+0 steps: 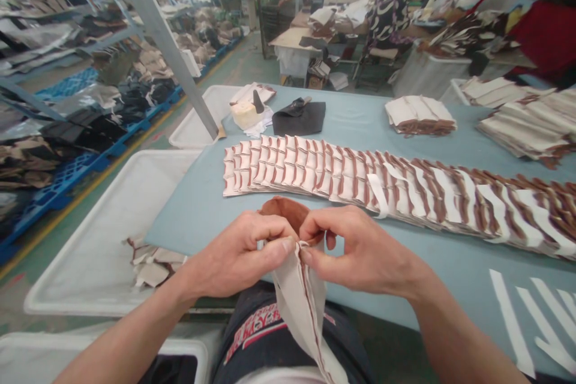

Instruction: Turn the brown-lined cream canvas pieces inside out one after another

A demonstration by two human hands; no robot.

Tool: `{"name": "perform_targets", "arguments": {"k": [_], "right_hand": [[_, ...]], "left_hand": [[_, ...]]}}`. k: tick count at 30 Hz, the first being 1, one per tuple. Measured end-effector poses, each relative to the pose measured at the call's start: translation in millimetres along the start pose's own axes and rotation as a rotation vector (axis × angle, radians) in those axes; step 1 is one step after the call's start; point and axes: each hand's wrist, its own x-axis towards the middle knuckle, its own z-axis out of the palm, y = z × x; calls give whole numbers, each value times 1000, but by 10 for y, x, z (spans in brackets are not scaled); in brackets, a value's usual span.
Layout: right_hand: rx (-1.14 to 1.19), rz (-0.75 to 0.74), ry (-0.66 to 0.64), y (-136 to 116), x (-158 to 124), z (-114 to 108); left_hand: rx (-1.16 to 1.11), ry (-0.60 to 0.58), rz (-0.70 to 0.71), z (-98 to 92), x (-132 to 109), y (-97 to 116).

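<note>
Both hands pinch the top edge of one seamed piece [288, 288], cream on the outside with a brown, suede-like inner face. My left hand [252, 249] grips it left of the seam, thumb and forefinger pressed together. Just across the seam, my right hand [355, 249] pinches it the same way, and the two thumbs nearly meet. The piece hangs down over my lap with its seam running lengthwise. Behind the hands, a long overlapping row of similar cream and brown pieces [288, 162] lies on the blue-grey table [189, 216].
White strips [510, 318] lie on the table at right, and others rest across the row. Farther back are a black cloth [299, 118], a cream block [245, 114] and stacked pieces [420, 114]. White bins [103, 222] stand at left, near a grey post [171, 42]. A person [389, 18] sits beyond.
</note>
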Motion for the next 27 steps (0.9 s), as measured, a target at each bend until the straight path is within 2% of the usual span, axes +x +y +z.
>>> {"name": "perform_targets", "arguments": {"k": [6, 11, 14, 21, 27], "right_hand": [[200, 121, -55, 43, -31, 30], [220, 125, -48, 55, -26, 25], [238, 134, -45, 78, -22, 26], [168, 137, -23, 85, -43, 51], [96, 89, -29, 16, -39, 69]], "left_hand": [[-23, 13, 21, 77, 8, -17], [9, 18, -5, 87, 22, -19], [-55, 5, -53, 89, 26, -36], [-157, -21, -118, 75, -10, -35], [-90, -65, -102, 3, -36, -22]]}}
